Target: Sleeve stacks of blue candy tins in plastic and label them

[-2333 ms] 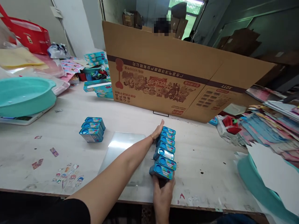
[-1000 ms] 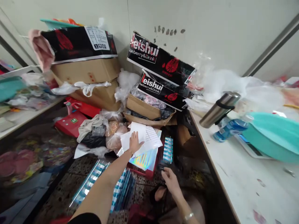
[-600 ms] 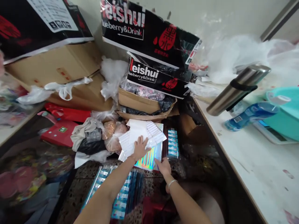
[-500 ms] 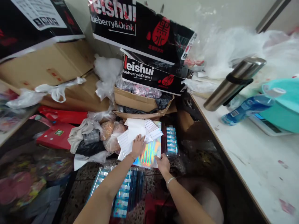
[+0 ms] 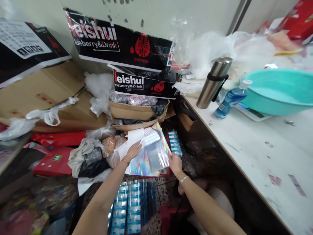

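My left hand (image 5: 134, 150) is closed at the edge of some white papers (image 5: 151, 138), a few with printed lines. They lie over shiny rainbow holographic sheets (image 5: 149, 160). With fingers and thumb, my right hand (image 5: 175, 164) grips the right edge of a holographic sheet, which is raised and bent. Low in front of me, rows of clear-wrapped blue packs (image 5: 127, 209) lie on the floor. Another strip of blue packs (image 5: 175, 143) is just beyond my right hand.
A white table (image 5: 244, 143) runs along the right, bearing a steel thermos (image 5: 214, 83), a blue bottle (image 5: 231, 99) and a turquoise basin (image 5: 276, 104). Cardboard boxes (image 5: 134, 111) stand ahead. Left are a red box (image 5: 52, 163) and bagged items (image 5: 109, 147).
My right hand has lifted the right side of the holographic sheet. My left hand has gone from lying on the white papers to gripping their edge. The view has shifted right.
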`<control>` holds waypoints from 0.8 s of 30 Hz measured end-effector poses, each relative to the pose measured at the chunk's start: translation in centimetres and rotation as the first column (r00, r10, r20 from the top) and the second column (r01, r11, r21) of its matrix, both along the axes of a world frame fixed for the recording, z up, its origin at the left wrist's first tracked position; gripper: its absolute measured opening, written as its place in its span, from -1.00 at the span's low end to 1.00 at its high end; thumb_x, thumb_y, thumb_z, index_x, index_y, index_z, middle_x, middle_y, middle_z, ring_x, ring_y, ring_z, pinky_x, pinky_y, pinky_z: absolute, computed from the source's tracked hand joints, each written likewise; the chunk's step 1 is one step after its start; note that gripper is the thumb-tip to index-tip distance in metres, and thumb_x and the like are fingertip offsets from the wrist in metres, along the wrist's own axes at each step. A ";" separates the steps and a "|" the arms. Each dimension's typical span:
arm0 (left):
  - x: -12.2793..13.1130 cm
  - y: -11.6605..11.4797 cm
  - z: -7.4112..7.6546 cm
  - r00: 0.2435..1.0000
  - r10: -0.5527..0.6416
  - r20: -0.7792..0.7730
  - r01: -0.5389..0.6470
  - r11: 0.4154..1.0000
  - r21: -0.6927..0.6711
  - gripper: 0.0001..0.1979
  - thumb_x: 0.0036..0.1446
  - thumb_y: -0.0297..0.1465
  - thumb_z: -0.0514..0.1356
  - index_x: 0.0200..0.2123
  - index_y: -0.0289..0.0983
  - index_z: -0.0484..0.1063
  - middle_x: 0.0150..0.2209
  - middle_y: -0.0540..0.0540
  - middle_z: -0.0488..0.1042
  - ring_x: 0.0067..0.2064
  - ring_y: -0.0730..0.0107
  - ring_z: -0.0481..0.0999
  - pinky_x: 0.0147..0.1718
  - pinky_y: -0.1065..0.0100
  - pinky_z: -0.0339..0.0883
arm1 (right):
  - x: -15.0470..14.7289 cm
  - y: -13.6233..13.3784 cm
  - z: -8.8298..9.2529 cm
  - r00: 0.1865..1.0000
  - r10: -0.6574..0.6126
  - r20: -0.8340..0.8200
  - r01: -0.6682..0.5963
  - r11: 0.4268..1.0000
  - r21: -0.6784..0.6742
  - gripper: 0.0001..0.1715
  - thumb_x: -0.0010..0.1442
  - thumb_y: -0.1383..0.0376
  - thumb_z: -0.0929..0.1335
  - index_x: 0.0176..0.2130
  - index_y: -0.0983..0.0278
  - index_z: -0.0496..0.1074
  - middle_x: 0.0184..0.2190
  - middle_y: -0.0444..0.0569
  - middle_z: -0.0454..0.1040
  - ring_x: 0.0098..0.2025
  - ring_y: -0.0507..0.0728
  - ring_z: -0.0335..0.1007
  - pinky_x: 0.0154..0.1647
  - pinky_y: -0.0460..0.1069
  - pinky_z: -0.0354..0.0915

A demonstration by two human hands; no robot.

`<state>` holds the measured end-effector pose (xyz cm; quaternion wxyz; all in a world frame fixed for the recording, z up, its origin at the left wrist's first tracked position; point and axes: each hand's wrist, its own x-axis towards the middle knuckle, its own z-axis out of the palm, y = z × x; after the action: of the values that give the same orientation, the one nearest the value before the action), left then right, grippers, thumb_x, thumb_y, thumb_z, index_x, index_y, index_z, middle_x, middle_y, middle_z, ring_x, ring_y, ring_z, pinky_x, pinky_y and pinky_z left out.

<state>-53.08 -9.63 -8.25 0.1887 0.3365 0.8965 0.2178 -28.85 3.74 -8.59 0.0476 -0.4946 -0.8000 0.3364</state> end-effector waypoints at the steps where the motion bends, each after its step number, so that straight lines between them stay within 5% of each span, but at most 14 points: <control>1: 0.7 0.0 -0.3 1.000 -0.012 -0.008 0.012 1.000 -0.024 -0.43 0.31 -0.26 -0.01 0.34 -0.31 0.21 0.32 -0.21 0.27 0.35 0.12 0.23 0.31 0.15 0.06 | 0.7 0.4 0.5 1.000 -0.012 -0.017 0.012 1.000 0.011 -0.72 0.30 0.29 0.24 -0.19 0.25 0.54 -0.31 0.09 0.59 -0.28 0.18 0.51 -0.30 -0.04 0.18; 6: 4.7 -0.4 -2.9 0.998 -0.041 -0.051 0.033 0.987 -0.154 -0.29 0.24 -0.17 0.11 0.39 -0.33 0.10 0.44 -0.36 -0.12 0.45 -0.20 -0.17 0.32 -0.18 -0.12 | 8.2 2.6 3.4 0.986 -0.100 -0.136 0.114 0.988 0.102 -0.67 0.32 0.19 0.20 -0.37 0.25 0.43 -0.47 0.00 0.48 -0.37 0.15 0.40 -0.35 -0.04 0.12; 9: 6.2 -0.1 -3.5 0.991 -0.014 -0.132 -0.013 0.980 -0.198 -0.21 0.22 -0.13 0.14 0.41 -0.36 0.02 0.45 -0.42 -0.24 0.45 -0.26 -0.31 0.31 -0.27 -0.26 | 14.4 2.4 5.3 0.925 -0.128 -0.357 0.181 0.976 0.118 -0.57 0.29 0.03 0.21 -0.49 0.21 0.29 -0.58 -0.11 0.33 -0.47 0.10 0.27 -0.40 -0.04 0.11; 12: 8.5 1.3 -2.1 0.993 0.057 -0.105 -0.053 0.998 0.042 -0.18 0.16 -0.15 0.22 0.37 -0.43 0.09 0.43 -0.47 -0.10 0.46 -0.20 -0.25 0.35 -0.18 -0.28 | 20.0 0.2 7.6 0.783 -0.096 -0.615 0.131 0.991 0.012 -0.49 0.25 -0.10 0.24 -0.50 0.22 0.27 -0.56 -0.14 0.30 -0.46 0.07 0.21 -0.41 -0.05 0.14; 14: 11.9 2.7 -0.6 0.983 0.025 0.182 -0.079 0.952 0.296 -0.24 0.14 -0.13 0.25 0.30 -0.40 0.20 0.37 -0.44 0.11 0.43 -0.13 -0.01 0.35 -0.05 -0.10 | 23.3 -1.9 9.1 0.716 -0.093 -0.692 0.033 0.995 -0.099 -0.49 0.25 -0.11 0.28 -0.46 0.24 0.33 -0.53 -0.14 0.33 -0.45 0.06 0.22 -0.40 -0.06 0.18; 15: 14.2 3.3 0.1 0.911 -0.044 0.411 -0.119 0.924 0.362 -0.30 0.15 -0.09 0.24 0.24 -0.38 0.28 0.31 -0.42 0.24 0.37 -0.11 0.17 0.31 -0.01 0.04 | 24.9 -3.0 9.8 0.689 -0.108 -0.716 0.000 0.989 -0.150 -0.50 0.25 -0.10 0.30 -0.44 0.24 0.34 -0.53 -0.14 0.33 -0.46 0.05 0.22 -0.40 -0.07 0.19; 17: 19.7 4.2 1.3 0.545 -0.175 0.820 -0.188 0.928 0.323 -0.38 0.16 -0.01 0.23 0.09 -0.39 0.41 0.12 -0.41 0.47 0.17 -0.10 0.46 0.18 0.03 0.27 | 27.9 -5.1 10.6 0.638 -0.174 -0.750 0.000 0.974 -0.226 -0.52 0.25 -0.08 0.32 -0.43 0.25 0.36 -0.53 -0.16 0.32 -0.47 0.03 0.20 -0.41 -0.08 0.19; 19: 25.1 4.6 2.4 0.130 -0.193 0.973 -0.159 0.964 0.213 -0.44 0.17 -0.02 0.24 -0.04 -0.42 0.48 -0.10 -0.38 0.60 -0.02 -0.07 0.59 0.06 0.06 0.40 | 31.0 -7.0 10.8 0.589 -0.253 -0.767 0.069 0.962 -0.264 -0.52 0.25 -0.07 0.34 -0.43 0.26 0.39 -0.52 -0.15 0.33 -0.47 0.03 0.21 -0.40 -0.08 0.21; 20: 27.4 4.8 3.0 -0.006 -0.172 0.985 -0.135 0.976 0.170 -0.48 0.15 -0.06 0.27 -0.09 -0.43 0.50 -0.20 -0.34 0.62 -0.09 -0.05 0.62 0.02 0.08 0.43 | 32.5 -7.9 10.7 0.566 -0.289 -0.772 0.120 0.955 -0.270 -0.53 0.24 -0.07 0.35 -0.42 0.26 0.40 -0.51 -0.15 0.34 -0.45 0.03 0.22 -0.39 -0.07 0.22; 22: 30.9 5.0 5.1 -0.090 -0.162 0.983 -0.144 0.978 0.148 -0.58 0.08 -0.19 0.37 -0.14 -0.42 0.52 -0.32 -0.26 0.63 -0.20 0.00 0.65 -0.07 0.11 0.48 | 35.7 -9.4 10.2 0.526 -0.351 -0.775 0.233 0.936 -0.266 -0.53 0.22 -0.07 0.37 -0.44 0.26 0.41 -0.52 -0.14 0.35 -0.45 0.04 0.24 -0.38 -0.07 0.24; 24: 33.0 5.2 8.2 0.005 -0.238 0.971 -0.192 0.953 0.235 -0.58 -0.07 -0.32 0.45 -0.15 -0.38 0.52 -0.35 -0.18 0.63 -0.29 0.06 0.65 -0.18 0.18 0.52 | 38.7 -10.6 9.6 0.496 -0.394 -0.774 0.304 0.913 -0.271 -0.53 0.20 -0.07 0.39 -0.47 0.25 0.41 -0.53 -0.14 0.36 -0.44 0.05 0.27 -0.38 -0.06 0.26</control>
<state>-20.05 -4.43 -0.03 0.7150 0.1229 0.4487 0.5218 9.80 -6.84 1.01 0.4524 -0.4365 -0.5523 0.5476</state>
